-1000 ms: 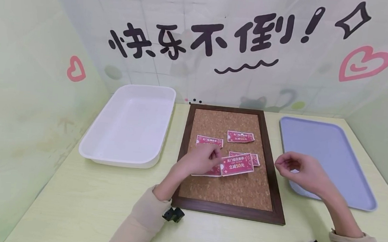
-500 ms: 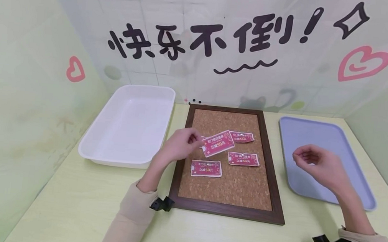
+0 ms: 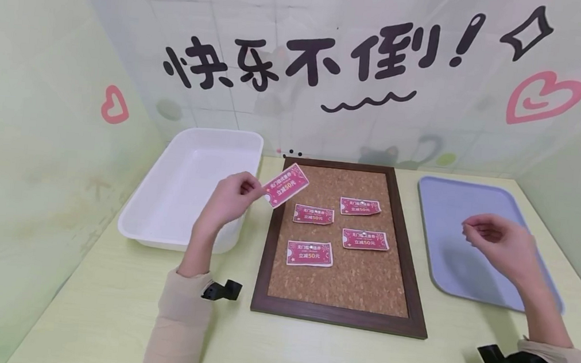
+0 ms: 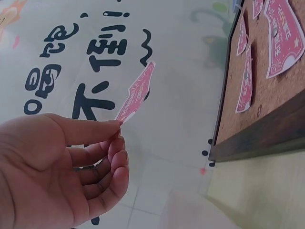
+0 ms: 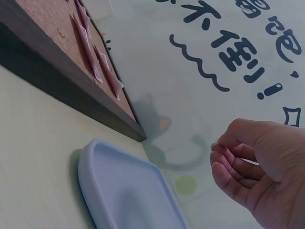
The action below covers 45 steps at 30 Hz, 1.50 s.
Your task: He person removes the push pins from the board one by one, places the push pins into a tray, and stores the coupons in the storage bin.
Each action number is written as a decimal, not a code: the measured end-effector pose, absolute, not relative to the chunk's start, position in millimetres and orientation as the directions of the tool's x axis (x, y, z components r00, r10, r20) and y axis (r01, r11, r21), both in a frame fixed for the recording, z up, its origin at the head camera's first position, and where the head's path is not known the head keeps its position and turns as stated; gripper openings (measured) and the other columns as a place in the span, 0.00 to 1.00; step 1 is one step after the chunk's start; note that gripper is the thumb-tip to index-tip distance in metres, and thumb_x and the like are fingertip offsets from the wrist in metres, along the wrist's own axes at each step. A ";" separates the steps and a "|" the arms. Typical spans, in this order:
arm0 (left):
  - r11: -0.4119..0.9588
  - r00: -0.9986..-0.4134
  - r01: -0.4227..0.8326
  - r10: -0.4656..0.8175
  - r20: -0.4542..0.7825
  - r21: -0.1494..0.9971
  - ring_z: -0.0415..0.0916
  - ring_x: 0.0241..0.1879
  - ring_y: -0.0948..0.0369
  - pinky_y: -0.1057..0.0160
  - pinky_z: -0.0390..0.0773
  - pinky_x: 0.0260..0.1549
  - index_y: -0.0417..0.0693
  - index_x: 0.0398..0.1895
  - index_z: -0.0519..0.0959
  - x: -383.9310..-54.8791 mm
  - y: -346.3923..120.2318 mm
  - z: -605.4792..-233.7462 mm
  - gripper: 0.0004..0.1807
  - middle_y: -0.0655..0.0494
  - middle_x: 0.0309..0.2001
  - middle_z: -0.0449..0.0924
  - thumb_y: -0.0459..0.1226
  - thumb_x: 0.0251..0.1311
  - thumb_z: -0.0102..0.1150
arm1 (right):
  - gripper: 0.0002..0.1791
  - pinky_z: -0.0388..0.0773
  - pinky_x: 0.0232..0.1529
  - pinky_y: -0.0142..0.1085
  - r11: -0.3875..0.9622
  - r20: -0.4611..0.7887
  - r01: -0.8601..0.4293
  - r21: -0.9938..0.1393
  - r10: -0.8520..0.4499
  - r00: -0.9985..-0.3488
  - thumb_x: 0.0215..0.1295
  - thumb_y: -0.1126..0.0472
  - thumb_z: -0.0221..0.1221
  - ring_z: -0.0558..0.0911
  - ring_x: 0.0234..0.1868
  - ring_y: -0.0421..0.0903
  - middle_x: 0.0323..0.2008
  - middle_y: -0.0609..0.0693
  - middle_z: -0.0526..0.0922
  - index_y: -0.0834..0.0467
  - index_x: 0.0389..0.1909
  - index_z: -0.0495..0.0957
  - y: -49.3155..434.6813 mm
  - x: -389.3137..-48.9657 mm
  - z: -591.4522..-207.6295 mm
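A loose coupon (image 3: 287, 186) pinched in the left hand (image 3: 232, 199), by the far left corner of the board (image 3: 338, 289).
Clearing coupons looks like the step in hand, with four more coupons (image 3: 310, 255) on the board; the next move likely calls for a steady pinch toward the tub (image 3: 185, 195), left of the board. The right hand (image 3: 508, 246), over the tray (image 3: 440, 217) right of the board, is curled, fingertips together; whether they hide a pin cannot be told. The coupon's gripped corner is covered.
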State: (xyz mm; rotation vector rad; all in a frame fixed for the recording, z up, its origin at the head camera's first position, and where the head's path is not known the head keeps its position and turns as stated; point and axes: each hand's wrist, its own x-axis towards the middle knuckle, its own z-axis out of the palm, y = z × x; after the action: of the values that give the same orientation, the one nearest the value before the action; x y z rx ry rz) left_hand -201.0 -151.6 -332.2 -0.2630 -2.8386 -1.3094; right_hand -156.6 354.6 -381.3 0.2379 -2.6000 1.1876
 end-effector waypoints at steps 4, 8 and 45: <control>0.638 -0.994 0.107 0.085 0.068 0.763 0.74 0.36 0.54 0.60 0.72 0.34 0.37 0.43 0.79 -203.2 -168.4 -332.9 0.12 0.45 0.38 0.80 0.40 0.72 0.58 | 0.06 0.72 0.30 0.17 0.666 0.312 -0.219 -0.713 0.022 -0.950 0.65 0.66 0.64 0.79 0.28 0.23 0.29 0.25 0.81 0.63 0.42 0.82 363.7 -157.3 -382.3; 0.621 -0.997 0.071 0.031 0.066 0.781 0.74 0.39 0.53 0.60 0.73 0.37 0.36 0.45 0.79 -205.8 -186.2 -336.6 0.14 0.44 0.41 0.80 0.40 0.72 0.57 | 0.09 0.71 0.28 0.18 0.679 0.301 -0.174 -0.713 0.073 -0.951 0.67 0.63 0.65 0.79 0.27 0.23 0.27 0.23 0.81 0.65 0.43 0.82 371.5 -159.3 -385.0; 0.653 -0.954 -0.292 -0.246 -0.169 0.699 0.71 0.39 0.53 0.60 0.71 0.37 0.31 0.52 0.76 -222.6 -255.1 -388.4 0.19 0.42 0.44 0.76 0.40 0.72 0.53 | 0.15 0.67 0.23 0.26 0.808 0.157 0.079 -0.583 0.207 -0.966 0.69 0.62 0.62 0.70 0.22 0.23 0.22 0.28 0.77 0.73 0.43 0.80 433.9 -161.8 -425.2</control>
State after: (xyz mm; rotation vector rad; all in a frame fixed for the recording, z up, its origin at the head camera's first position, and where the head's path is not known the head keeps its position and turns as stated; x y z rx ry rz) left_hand -222.6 -255.1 -388.4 0.4739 -2.9087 -1.2474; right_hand -161.8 433.9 -425.2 -0.2229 -2.7818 0.8833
